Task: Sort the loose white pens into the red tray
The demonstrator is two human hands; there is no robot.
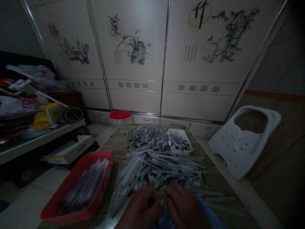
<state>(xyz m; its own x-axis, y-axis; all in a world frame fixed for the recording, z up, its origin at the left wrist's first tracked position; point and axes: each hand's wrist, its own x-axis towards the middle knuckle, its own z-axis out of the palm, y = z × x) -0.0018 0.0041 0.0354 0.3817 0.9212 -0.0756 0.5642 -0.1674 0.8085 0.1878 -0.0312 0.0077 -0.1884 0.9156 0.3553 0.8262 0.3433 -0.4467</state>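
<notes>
My left hand [144,206] and my right hand [183,206] are close together at the near end of the table, fingertips pinched in. What they pinch is too dark and small to make out. Just beyond them spreads a large heap of slim translucent tubes [157,167], like pen barrels. Farther back lies a second pile of thin sticks with dark tips [149,136]. A white tray [188,152] at the far right holds more of these. To the left, a red plastic basket [106,156] contains a bundle of long clear tubes [89,184]. Something blue [213,216] shows beneath my right hand.
The table [114,140] has a wood-like top. A red round stool [120,114] stands past its far end. At right a white plastic chair [247,144] leans by the wall. A cluttered bench [54,132] is on the left, with a shoe box [71,149] below.
</notes>
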